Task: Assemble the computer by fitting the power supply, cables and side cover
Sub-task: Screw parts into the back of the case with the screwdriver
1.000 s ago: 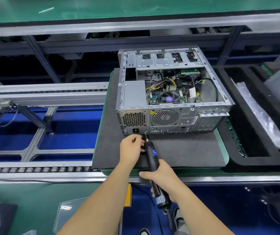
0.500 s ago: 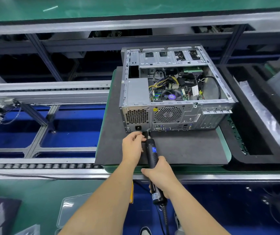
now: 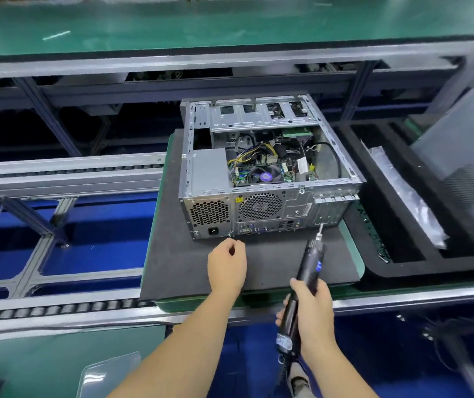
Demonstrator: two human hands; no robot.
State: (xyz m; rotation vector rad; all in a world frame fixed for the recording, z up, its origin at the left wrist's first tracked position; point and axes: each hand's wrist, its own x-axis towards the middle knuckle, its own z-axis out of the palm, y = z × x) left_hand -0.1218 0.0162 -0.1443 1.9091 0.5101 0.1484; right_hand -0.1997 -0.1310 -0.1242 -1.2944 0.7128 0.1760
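Note:
The open computer case [image 3: 258,208] lies on its side on a black foam mat [image 3: 172,268], rear panel towards me. The grey power supply [image 3: 208,170] sits in its near left corner, with yellow and black cables [image 3: 254,156] over the motherboard. My left hand [image 3: 227,265] hovers just below the power supply's rear grille, fingers curled, nothing visible in it. My right hand [image 3: 313,314] grips a black electric screwdriver [image 3: 310,262], whose bit points up at the case's lower right rear edge without touching it. A grey side cover [image 3: 459,156] leans at the far right.
A black foam tray [image 3: 402,262] to the right holds a long silvery plastic bag [image 3: 408,196]. Conveyor rails and rollers [image 3: 57,308] run to the left. A clear plastic box [image 3: 106,374] lies on the green bench near my left forearm.
The screwdriver has come away from the screw point below the power supply and swung to the right. My left hand let go of its tip and drew back a little.

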